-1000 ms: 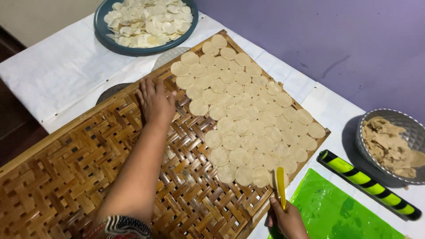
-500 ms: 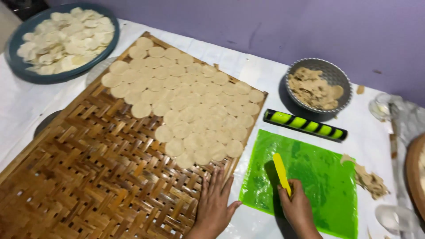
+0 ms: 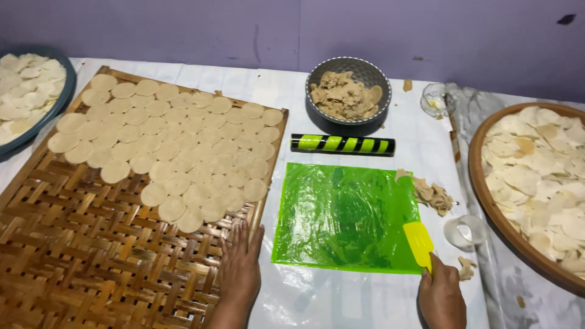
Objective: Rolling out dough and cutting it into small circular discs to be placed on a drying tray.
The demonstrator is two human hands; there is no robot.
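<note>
Beside woven tray (image 3: 73, 256): left hand (image 3: 239, 274) flat, empty; right hand (image 3: 440, 295) grips yellow spatula (image 3: 419, 242) on green mat (image 3: 344, 216).

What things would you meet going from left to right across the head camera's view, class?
Blue bowl of dough discs → woven bamboo tray → left hand → green mat → yellow spatula in the right hand → round wooden tray.

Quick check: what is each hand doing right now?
Left hand: open, flat on the edge of the woven bamboo tray.
Right hand: closed on the yellow spatula.
</note>
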